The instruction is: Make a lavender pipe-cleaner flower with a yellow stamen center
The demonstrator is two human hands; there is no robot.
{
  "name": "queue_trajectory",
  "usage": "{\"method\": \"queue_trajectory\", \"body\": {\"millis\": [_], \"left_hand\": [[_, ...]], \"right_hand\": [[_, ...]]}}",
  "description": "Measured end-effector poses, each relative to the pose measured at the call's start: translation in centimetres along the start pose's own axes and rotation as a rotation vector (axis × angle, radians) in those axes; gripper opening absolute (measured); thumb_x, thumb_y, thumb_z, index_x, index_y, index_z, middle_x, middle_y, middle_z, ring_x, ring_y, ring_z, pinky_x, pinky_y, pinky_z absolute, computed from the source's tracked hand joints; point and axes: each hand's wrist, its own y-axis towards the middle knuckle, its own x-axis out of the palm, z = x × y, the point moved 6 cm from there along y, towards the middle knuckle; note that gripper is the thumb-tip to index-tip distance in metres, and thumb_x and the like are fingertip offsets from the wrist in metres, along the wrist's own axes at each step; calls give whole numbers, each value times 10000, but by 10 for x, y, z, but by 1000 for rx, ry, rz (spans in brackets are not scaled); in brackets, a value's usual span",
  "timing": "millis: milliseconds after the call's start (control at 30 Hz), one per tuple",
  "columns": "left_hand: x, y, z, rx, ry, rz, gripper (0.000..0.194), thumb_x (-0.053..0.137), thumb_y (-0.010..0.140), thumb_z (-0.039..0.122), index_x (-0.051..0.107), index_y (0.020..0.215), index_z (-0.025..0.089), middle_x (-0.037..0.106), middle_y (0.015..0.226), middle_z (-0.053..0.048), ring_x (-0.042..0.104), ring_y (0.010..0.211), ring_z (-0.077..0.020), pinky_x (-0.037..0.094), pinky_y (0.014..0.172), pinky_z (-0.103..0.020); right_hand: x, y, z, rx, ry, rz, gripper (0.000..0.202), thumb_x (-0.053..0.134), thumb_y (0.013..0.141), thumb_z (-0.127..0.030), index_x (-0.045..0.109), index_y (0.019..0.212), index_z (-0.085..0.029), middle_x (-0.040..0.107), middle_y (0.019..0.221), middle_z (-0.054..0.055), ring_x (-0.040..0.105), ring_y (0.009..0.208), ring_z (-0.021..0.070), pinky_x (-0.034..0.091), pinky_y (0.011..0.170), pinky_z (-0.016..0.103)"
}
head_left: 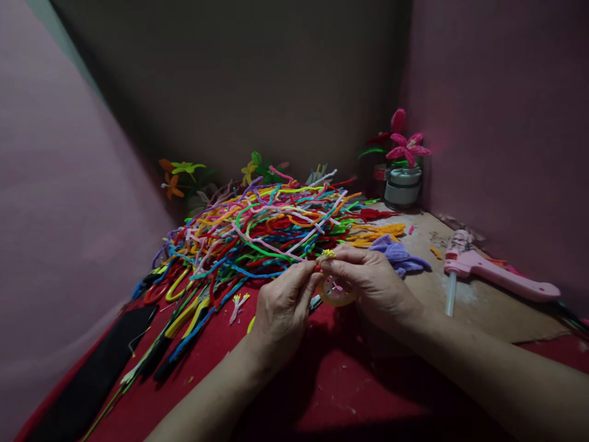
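Note:
My left hand (285,304) and my right hand (370,279) meet in front of the heap, fingertips pinched close together. From my right fingertips sticks a small yellow-tipped pipe cleaner bundle (328,253). A bit of red (317,269) shows between the two hands; what my left fingers grip is mostly hidden. Just below my right fingers is a roll of clear tape (338,293), partly covered by them. A similar pink bundle with yellow tips (238,307) lies on the red cloth, left of my left hand.
A big heap of colourful pipe cleaners (271,227) spreads behind my hands. Yellow-handled pliers (186,316) and a black flat object (99,368) lie left. At right, a pink glue gun (501,273) and purple petals (399,255) rest on a board (488,322). A jar (403,187) holds pink flowers.

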Motion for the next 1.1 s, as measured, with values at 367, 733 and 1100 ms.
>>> {"method": "queue_trajectory", "body": {"millis": [367, 733, 1100], "left_hand": [[-4, -3, 3, 10, 38, 54, 183, 441, 858, 208, 544, 1009, 195, 639, 918, -30, 598, 794, -115, 438, 722, -195], [-8, -2, 1, -36, -180, 50, 108, 465, 845, 187, 570, 829, 172, 545, 700, 27, 483, 605, -63, 396, 589, -159], [4, -1, -14, -417, -854, -270, 156, 549, 797, 282, 554, 731, 141, 397, 517, 52, 317, 463, -35, 234, 450, -162]], "right_hand": [[2, -1, 1, 17, 61, -23, 67, 679, 684, -250, 674, 677, -184, 517, 688, -19, 453, 645, 94, 337, 605, 243], [4, -3, 3, 38, 53, -62, 102, 658, 710, -254, 632, 668, -164, 475, 631, -33, 391, 555, 63, 280, 521, 221], [12, -5, -14, -21, 5, -200, 60, 660, 705, -199, 690, 658, -178, 492, 721, -12, 462, 676, 88, 364, 620, 239]]}}
